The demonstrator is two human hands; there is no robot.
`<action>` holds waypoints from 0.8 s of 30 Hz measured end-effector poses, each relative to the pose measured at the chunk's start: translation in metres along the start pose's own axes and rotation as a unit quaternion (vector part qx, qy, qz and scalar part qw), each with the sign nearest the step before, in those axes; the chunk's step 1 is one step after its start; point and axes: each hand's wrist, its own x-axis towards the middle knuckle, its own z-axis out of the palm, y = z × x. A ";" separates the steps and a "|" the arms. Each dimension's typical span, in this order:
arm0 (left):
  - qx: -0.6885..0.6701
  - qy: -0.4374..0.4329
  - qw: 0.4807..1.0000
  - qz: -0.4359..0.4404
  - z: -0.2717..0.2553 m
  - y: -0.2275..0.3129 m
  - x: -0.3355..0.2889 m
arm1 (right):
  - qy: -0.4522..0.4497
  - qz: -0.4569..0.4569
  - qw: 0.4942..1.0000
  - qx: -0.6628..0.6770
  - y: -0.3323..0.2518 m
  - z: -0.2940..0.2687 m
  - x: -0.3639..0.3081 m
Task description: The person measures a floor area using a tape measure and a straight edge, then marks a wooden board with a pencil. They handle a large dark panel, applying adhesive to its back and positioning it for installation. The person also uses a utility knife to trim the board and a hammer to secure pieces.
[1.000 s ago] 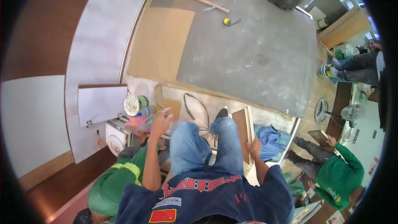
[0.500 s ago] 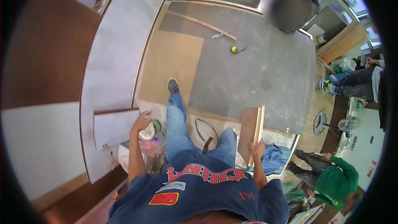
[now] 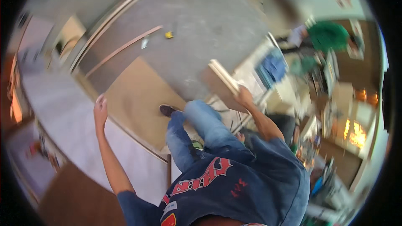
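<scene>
My right hand (image 3: 244,97) grips a short stack of boards (image 3: 225,78) by its near end. The stack is held on edge, with pale edges upward and a brown face on its left. My left hand (image 3: 100,109) is raised over the long white panel (image 3: 77,111) on the left, its fingers loosely bent and slightly blurred. No object shows in it. A brown sheet (image 3: 138,96) lies below and between my hands, on the large grey surface (image 3: 201,21), with my foot on it.
A wooden strip (image 3: 125,50), a small pale tool (image 3: 145,42) and a yellow tape measure (image 3: 169,35) lie on the grey surface. Blue cloth (image 3: 274,66) is heaped right of the boards. A person in green (image 3: 328,36) is at the far right, near clutter and boxes.
My body and view have turned to the right. My left hand has left the spot beside the tub and bags and is now out over the white panel. My right hand still holds the boards.
</scene>
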 end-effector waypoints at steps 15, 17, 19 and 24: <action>-0.022 -0.226 0.958 -0.172 0.062 -0.195 -0.029 | -0.043 0.341 0.931 0.126 -0.172 0.162 -0.121; -0.013 -0.292 0.943 -0.162 0.078 -0.213 -0.021 | 0.032 0.378 0.913 0.148 -0.177 0.187 -0.144; 0.049 -0.292 0.948 -0.115 0.099 -0.275 -0.010 | 0.055 0.430 0.870 0.235 -0.174 0.202 -0.172; -0.008 -0.319 0.938 -0.137 0.144 -0.265 0.021 | 0.142 0.508 0.835 0.157 -0.155 0.271 -0.246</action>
